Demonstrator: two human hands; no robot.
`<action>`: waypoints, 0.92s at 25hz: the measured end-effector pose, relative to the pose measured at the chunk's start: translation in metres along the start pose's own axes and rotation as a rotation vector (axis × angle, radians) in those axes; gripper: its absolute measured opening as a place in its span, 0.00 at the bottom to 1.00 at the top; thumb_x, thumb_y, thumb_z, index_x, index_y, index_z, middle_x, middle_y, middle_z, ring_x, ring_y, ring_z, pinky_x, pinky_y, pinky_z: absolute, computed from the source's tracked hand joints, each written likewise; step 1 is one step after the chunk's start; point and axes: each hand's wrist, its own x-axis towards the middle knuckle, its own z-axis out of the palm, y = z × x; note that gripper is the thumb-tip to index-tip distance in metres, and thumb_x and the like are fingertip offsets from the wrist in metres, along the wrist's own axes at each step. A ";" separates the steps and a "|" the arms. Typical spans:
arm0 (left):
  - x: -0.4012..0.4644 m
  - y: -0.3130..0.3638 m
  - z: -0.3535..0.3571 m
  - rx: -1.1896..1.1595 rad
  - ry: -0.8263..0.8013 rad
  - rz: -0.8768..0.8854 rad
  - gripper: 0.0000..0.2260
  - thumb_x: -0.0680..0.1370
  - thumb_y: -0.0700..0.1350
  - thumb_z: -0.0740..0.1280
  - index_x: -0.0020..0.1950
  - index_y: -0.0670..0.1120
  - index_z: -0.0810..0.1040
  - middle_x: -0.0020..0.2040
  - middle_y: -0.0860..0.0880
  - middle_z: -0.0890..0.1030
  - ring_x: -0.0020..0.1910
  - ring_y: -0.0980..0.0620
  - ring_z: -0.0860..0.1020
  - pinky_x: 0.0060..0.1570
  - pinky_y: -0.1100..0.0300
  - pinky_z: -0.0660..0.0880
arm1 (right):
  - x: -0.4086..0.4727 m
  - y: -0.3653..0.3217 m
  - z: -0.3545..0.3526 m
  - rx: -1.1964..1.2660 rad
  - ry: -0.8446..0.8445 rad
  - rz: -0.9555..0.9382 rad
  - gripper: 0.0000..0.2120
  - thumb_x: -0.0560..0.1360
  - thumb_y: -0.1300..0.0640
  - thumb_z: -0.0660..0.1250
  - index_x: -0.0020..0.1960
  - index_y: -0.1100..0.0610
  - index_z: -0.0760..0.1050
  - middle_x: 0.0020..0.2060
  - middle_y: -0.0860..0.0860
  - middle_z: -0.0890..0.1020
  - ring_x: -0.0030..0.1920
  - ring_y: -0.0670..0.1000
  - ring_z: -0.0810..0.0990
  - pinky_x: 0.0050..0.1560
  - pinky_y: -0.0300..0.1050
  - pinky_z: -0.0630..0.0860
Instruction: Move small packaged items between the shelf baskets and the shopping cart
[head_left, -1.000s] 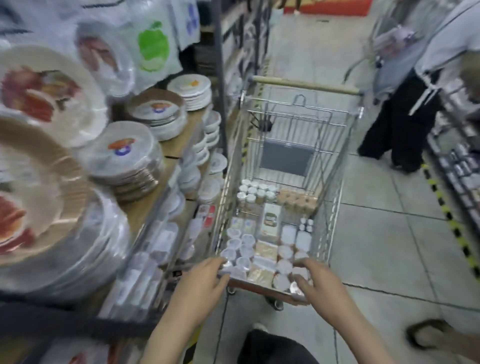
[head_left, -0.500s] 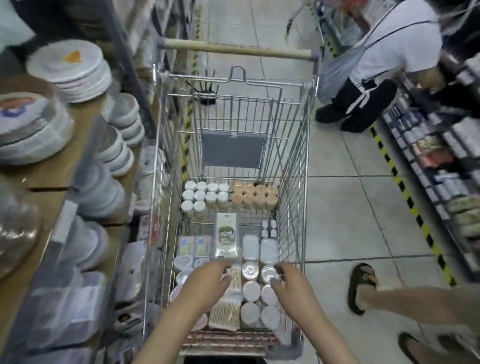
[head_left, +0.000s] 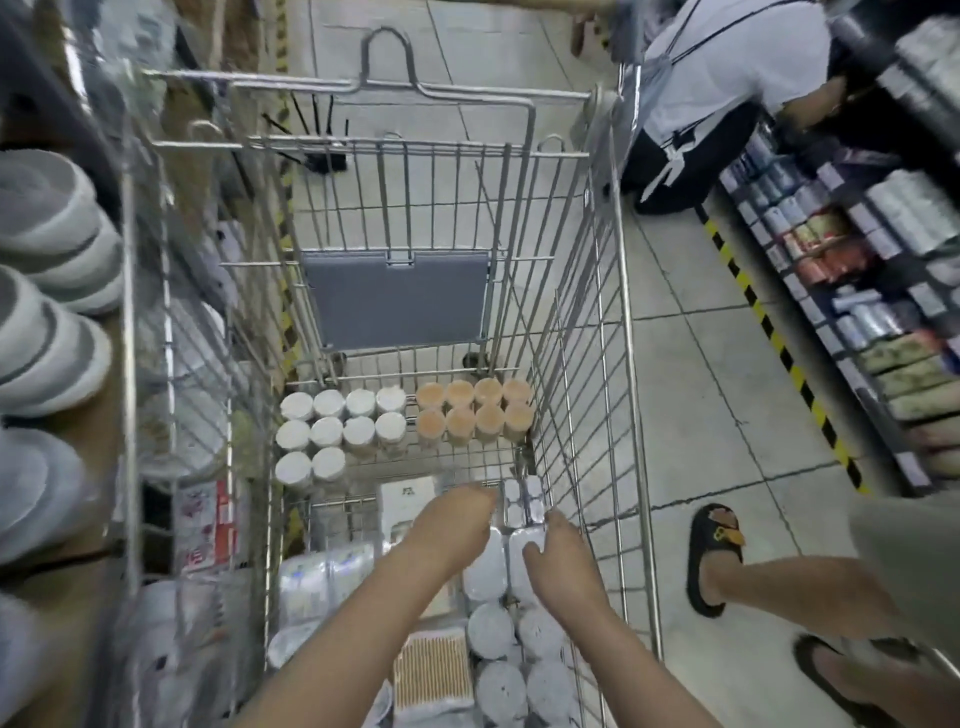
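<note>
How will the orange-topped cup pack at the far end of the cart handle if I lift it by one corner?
The orange-topped cup pack looks like eight small cups in two rows, probably film-wrapped, so it may sag or fold when lifted by a corner. It likely feels light for its size. On the shopping cart wire floor it should snag rather than slide.

Both hands, left (head_left: 451, 525) and right (head_left: 558, 553), reach into shopping cart (head_left: 618, 364) onto small packaged items (head_left: 522, 506).
</note>
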 end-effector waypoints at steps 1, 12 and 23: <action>0.017 -0.003 0.003 0.027 -0.024 0.035 0.20 0.76 0.32 0.57 0.67 0.43 0.70 0.62 0.42 0.75 0.59 0.43 0.75 0.52 0.53 0.73 | 0.014 0.002 0.004 -0.002 0.001 0.012 0.21 0.79 0.60 0.58 0.71 0.62 0.62 0.65 0.57 0.72 0.64 0.56 0.72 0.60 0.42 0.69; 0.109 -0.033 0.042 0.141 -0.192 0.247 0.29 0.73 0.30 0.60 0.73 0.48 0.62 0.69 0.46 0.68 0.66 0.44 0.69 0.60 0.49 0.70 | 0.081 0.007 0.036 -0.158 0.115 0.066 0.16 0.79 0.60 0.58 0.66 0.61 0.64 0.61 0.56 0.74 0.60 0.55 0.75 0.52 0.44 0.70; 0.109 -0.051 0.020 0.255 0.117 0.107 0.18 0.76 0.50 0.67 0.63 0.44 0.71 0.58 0.46 0.76 0.57 0.44 0.75 0.48 0.55 0.73 | 0.093 0.014 0.060 -0.373 0.255 0.048 0.12 0.77 0.64 0.60 0.60 0.61 0.67 0.56 0.55 0.74 0.50 0.53 0.81 0.42 0.42 0.75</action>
